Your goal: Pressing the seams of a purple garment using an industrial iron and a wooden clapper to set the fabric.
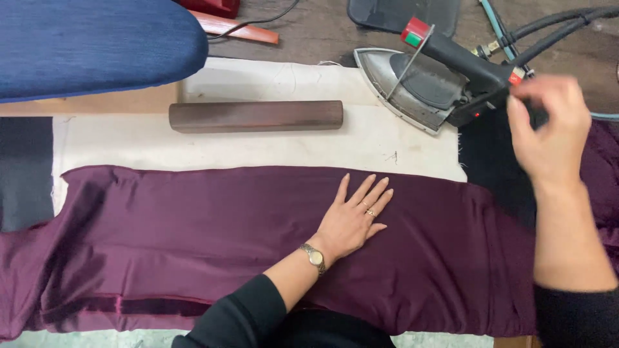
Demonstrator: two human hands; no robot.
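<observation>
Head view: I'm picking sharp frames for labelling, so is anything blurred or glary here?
Head view: the right hand by the iron is motion-blurred; the left hand, flat on the purple fabric, is sharp; lighting is even, with no strong glare.

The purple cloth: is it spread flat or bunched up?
Spread flat: the cloth lies smooth across the board, left hand pressed on it.
</observation>
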